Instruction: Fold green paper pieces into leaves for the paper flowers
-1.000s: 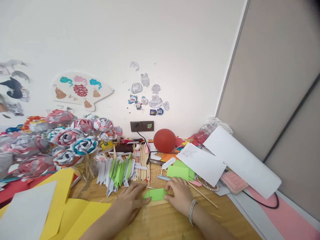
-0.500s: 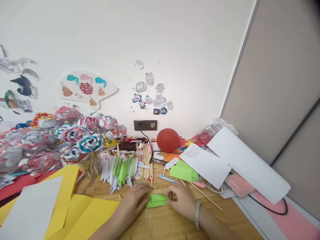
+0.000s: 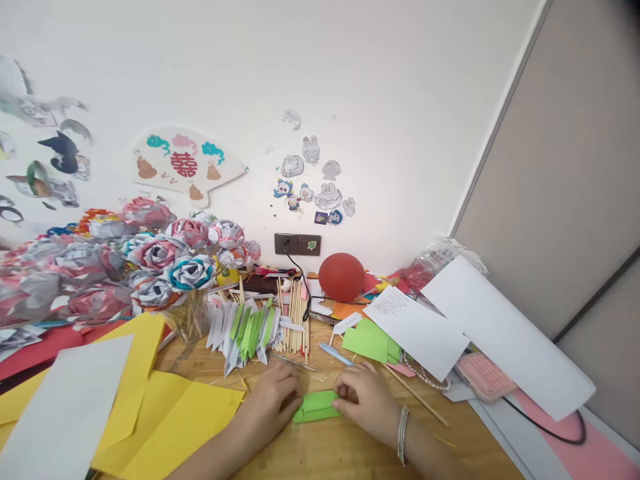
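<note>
A small folded strip of green paper [image 3: 317, 407] lies on the wooden table [image 3: 320, 453] right in front of me. My left hand [image 3: 273, 400] has its fingers closed at the paper's left end. At the right end, my right hand [image 3: 363, 399] pinches the paper between thumb and fingers. A crease runs along the strip's length. Just beyond my hands lie a light blue pen [image 3: 336, 354] and a thin metal tool [image 3: 294, 362]. Behind them is a row of folded white and green paper pieces [image 3: 253, 330].
Paper flowers [image 3: 160, 257] crowd the left back. Wooden sticks [image 3: 297, 313] and a red balloon [image 3: 342, 277] are near the wall. Yellow sheets [image 3: 175, 420] cover the left front. Green paper [image 3: 367, 341], a written sheet [image 3: 415, 333] and a pink calculator-like object [image 3: 485, 377] lie to the right.
The green strip looks flatter and more of its face shows now. Both hands stay at its ends. The view has shifted slightly.
</note>
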### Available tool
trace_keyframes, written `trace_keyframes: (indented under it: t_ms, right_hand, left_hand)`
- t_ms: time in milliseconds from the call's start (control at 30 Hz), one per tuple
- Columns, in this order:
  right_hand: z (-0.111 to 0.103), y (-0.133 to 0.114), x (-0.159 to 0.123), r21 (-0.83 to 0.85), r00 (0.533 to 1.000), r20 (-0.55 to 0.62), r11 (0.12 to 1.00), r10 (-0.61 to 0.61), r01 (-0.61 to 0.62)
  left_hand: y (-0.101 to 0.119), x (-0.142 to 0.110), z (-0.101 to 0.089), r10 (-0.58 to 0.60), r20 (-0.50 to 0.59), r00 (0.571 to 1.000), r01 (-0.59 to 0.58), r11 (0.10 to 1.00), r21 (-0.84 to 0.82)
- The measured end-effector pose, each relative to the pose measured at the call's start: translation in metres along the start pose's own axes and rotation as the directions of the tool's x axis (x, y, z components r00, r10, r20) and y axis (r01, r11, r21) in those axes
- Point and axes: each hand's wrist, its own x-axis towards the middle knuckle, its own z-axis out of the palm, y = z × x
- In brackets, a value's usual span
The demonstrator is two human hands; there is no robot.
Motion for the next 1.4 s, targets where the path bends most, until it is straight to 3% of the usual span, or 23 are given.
trace_keyframes:
  t_ms: [133,733,933,1067,1400]
  right_hand:
    - [-0.001,0.006,0.002,-0.019,0.992,0.018,0.992,-0.121,0.122]
    - [0.012,0.029,0.009,-0.091,0.92,-0.051,0.919,-0.388,0.383]
    - [0.019,0.035,0.008,-0.1,0.855,-0.133,0.865,-0.502,0.492]
    - [0.019,0.035,0.007,-0.081,0.825,-0.162,0.841,-0.541,0.535]
    - [0.01,0.027,0.003,-0.142,0.805,-0.15,0.818,-0.574,0.557]
  left_hand:
    - [-0.001,-0.001,0.001,0.005,0.007,1.0,-0.005,1.0,0.002]
    - [-0.006,-0.001,0.001,0.164,-0.017,0.986,-0.164,0.983,-0.083]
    - [-0.01,-0.003,-0.007,0.162,0.116,0.98,-0.135,0.969,-0.209]
    - [-0.011,-0.002,-0.011,0.178,0.131,0.975,-0.143,0.96,-0.239]
    - [-0.005,0.0,-0.015,0.261,0.1,0.96,-0.24,0.953,-0.187]
